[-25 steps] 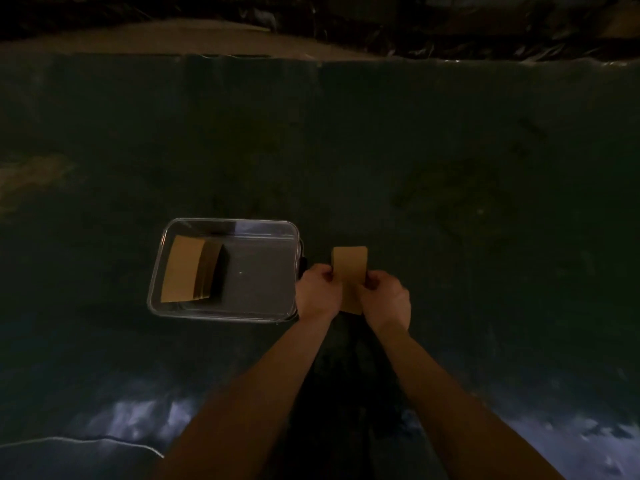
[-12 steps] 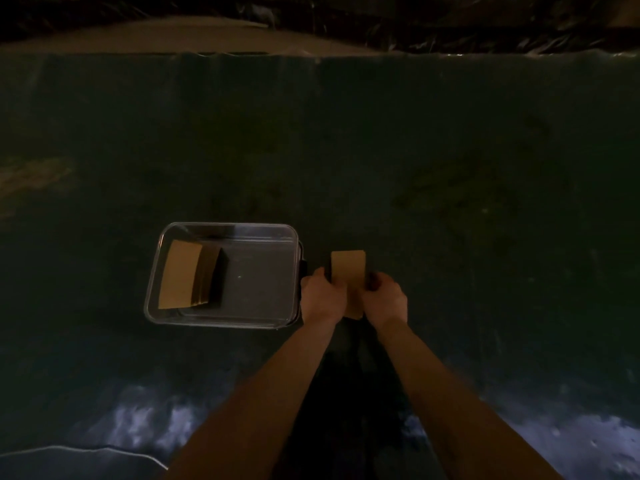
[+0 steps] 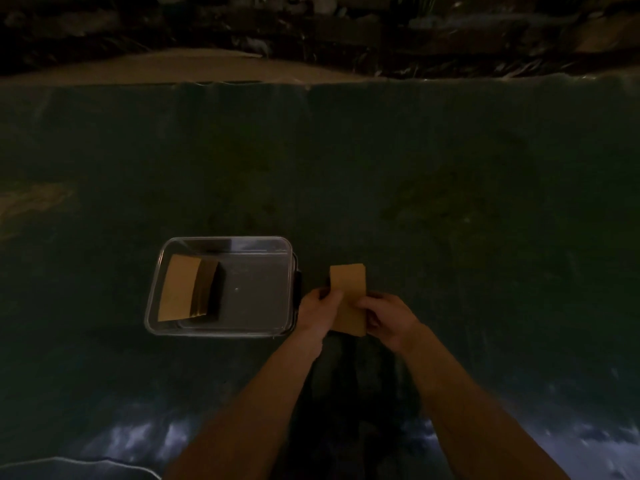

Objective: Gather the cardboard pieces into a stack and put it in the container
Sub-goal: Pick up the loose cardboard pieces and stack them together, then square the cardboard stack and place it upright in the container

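A small stack of brown cardboard pieces (image 3: pixel 347 289) stands between both hands, just right of the clear plastic container (image 3: pixel 221 241). My left hand (image 3: pixel 318 310) grips the stack's left edge and my right hand (image 3: pixel 390 317) grips its right edge. Inside the container, at its left end, another cardboard stack (image 3: pixel 188 293) leans tilted against the wall. The lower part of the held stack is hidden by my fingers.
The dark green table surface (image 3: pixel 450 202) spreads around the container in dim light. A pale strip (image 3: pixel 173 69) runs along the far edge at the left. A light patch (image 3: pixel 31 200) lies at the far left.
The hands have shifted slightly apart on the held stack, showing more of its face. The container and the stack inside it have not moved.
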A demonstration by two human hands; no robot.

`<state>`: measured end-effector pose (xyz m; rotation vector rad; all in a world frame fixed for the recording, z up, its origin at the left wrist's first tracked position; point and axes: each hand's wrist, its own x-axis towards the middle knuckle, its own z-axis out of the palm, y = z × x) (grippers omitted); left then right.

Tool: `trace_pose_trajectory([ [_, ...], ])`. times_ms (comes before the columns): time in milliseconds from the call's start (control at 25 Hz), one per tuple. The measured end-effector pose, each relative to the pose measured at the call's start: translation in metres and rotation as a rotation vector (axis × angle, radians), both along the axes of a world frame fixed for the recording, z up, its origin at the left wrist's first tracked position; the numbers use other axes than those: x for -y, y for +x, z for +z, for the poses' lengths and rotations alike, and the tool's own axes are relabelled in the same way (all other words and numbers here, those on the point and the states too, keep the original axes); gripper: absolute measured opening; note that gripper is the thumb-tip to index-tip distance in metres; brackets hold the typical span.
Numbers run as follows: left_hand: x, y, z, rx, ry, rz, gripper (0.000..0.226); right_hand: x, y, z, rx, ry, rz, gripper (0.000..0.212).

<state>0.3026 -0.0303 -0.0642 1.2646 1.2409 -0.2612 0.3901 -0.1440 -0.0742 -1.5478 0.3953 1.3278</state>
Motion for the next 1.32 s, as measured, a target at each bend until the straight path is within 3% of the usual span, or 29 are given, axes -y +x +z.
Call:
trace_pose_trajectory([
  [160,0.016,-0.032,0.018,0.262,-0.277,0.185,0.029,0.019,-0.027,0.034,0.022,0.187,0.014,0.049],
  [320,0.034,-0.069,0.029,0.36,-0.401,0.332,0.038,0.022,-0.073,0.063,0.237,0.196,0.078,0.062],
  [480,0.045,-0.11,0.035,0.369,-0.329,0.334,0.036,0.02,-0.121,0.071,0.535,0.081,0.195,0.058],
  [600,0.034,-0.15,0.038,0.389,-0.223,0.218,0.032,0.009,-0.157,0.076,0.719,0.024,0.316,0.056],
  [720,0.001,-0.205,0.039,0.465,-0.181,0.197,0.057,-0.014,-0.208,0.079,0.844,-0.042,0.503,0.058],
  [840,-0.054,-0.273,0.032,0.488,-0.063,0.162,0.079,-0.057,-0.277,0.072,0.976,-0.095,0.822,0.068],
  [920,-0.086,-0.315,0.026,0.407,0.118,0.048,0.051,-0.084,-0.313,0.064,1.009,-0.097,0.988,0.07],
  [1000,-0.118,-0.357,0.015,0.369,0.168,0.021,0.025,-0.113,-0.344,0.054,1.027,-0.082,1.136,0.07],
  [1160,-0.159,-0.401,-0.006,0.379,0.189,0.12,0.014,-0.157,-0.371,0.026,1.097,-0.059,1.211,0.068],
  [1320,-0.177,-0.4,-0.036,0.305,0.226,0.209,0.015,-0.177,-0.383,-0.009,1.361,-0.185,1.14,0.057],
])
